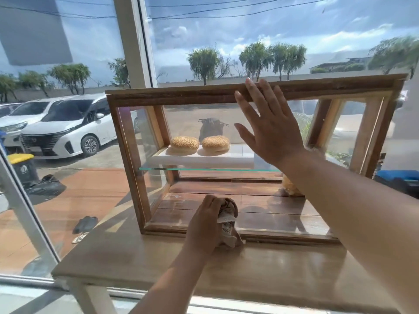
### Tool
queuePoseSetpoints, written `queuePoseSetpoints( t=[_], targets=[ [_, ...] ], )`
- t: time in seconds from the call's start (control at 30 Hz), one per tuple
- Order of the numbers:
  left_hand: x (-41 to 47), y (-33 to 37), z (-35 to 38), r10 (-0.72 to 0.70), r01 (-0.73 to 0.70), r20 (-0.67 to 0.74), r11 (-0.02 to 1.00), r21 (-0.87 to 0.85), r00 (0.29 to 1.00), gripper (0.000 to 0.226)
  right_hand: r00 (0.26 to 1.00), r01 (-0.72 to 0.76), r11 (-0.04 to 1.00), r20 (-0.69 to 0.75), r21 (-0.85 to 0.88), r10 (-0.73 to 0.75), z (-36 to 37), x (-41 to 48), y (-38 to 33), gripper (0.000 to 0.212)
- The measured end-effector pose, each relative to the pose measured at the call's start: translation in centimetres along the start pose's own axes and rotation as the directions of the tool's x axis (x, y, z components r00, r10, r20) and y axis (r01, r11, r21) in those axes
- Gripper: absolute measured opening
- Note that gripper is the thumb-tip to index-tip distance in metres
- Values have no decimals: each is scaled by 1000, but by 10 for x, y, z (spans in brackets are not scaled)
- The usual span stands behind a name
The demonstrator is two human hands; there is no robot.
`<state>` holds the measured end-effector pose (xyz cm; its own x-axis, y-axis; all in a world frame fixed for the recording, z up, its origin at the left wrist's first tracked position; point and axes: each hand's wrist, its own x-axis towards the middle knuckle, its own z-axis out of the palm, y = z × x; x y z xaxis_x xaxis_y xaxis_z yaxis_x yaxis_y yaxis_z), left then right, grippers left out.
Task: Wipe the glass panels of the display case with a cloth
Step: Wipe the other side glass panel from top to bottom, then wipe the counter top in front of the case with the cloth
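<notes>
A wooden display case (127, 141) with glass panels stands on a wooden table (158, 264). My left hand (205, 220) grips a crumpled beige cloth (229, 220) and presses it against the lower part of the front glass, near the bottom frame. My right hand (267, 125) is spread flat, fingers apart, against the upper front glass, with its fingertips on the top wooden rail. Inside the case, two sesame buns (199, 143) lie on a white tray (204, 158) above a glass shelf (204, 169).
Behind the case is a large window with a white frame (133, 41); white cars and trees show outside. A yellowish item (291, 188) sits on the case's lower floor at the right, partly hidden by my right arm. The table's front edge runs close to me.
</notes>
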<state>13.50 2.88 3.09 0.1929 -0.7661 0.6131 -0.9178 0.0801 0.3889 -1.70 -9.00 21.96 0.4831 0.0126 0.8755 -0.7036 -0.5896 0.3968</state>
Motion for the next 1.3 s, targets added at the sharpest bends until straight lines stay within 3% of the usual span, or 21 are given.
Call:
queuePoseSetpoints(
  t=[0.17,0.23,0.27,0.33,0.4,0.47,0.53,0.6,0.67,0.73,0.8,0.9,1.0,1.07,1.1,1.17,1.23,1.3],
  targets=[
    [-25,0,6,-77,92,61,954,-287,995,58,994,8,995,105,98,-18,-9,-90,-22,39],
    [-32,2,3,-11,37,73,930,-367,997,73,960,-122,972,273,201,64,-13,-130,-34,30],
    [-34,2,1,18,17,83,916,-400,996,81,892,-274,925,430,264,142,-16,-145,-40,29],
    [-40,2,-4,46,6,109,903,-430,993,88,621,-608,747,747,269,236,-19,-173,-49,32],
    [-44,-2,-7,31,23,119,902,-431,992,92,395,-826,514,888,231,235,-20,-195,-59,34],
    [-49,-7,-10,25,33,146,923,-383,989,91,289,-919,338,931,205,224,-20,-210,-69,32],
    [-53,-16,-11,23,25,241,980,-197,970,91,232,-956,231,949,182,215,-20,-217,-78,36],
    [-57,-23,-9,17,-6,342,999,-32,939,83,199,-975,135,963,176,181,-23,-217,-85,43],
    [-61,-23,-7,31,-16,368,999,-43,929,66,210,-975,105,971,198,117,-27,-214,-89,55],
    [-63,-21,-5,47,-30,350,998,-53,936,53,254,-949,216,963,230,90,-28,-213,-92,50],
    [-61,-21,-3,71,-59,347,997,-45,935,49,285,-906,353,953,233,104,-29,-214,-90,30],
    [-55,-16,-6,187,-198,309,980,4,933,42,347,-836,484,932,258,101,-32,-210,-76,17],
    [-46,-6,-7,322,-340,172,937,85,931,36,502,-737,577,857,351,119,-44,-198,-57,13],
    [-39,5,-10,287,-294,159,956,21,945,27,579,-651,665,806,366,123,-52,-190,-49,7],
    [-35,10,-11,224,-217,179,974,-56,958,19,564,-677,638,815,367,129,-53,-189,-47,2],
    [-25,18,-10,57,-13,228,982,-188,972,9,425,-831,461,890,311,164,-50,-188,-42,20],
    [-18,27,-5,-120,199,290,944,-261,949,16,284,-909,363,941,204,183,-42,-190,-38,29],
    [-13,35,1,-252,353,345,896,-270,904,24,200,-947,293,958,134,207,-36,-194,-37,33]
  ],
)
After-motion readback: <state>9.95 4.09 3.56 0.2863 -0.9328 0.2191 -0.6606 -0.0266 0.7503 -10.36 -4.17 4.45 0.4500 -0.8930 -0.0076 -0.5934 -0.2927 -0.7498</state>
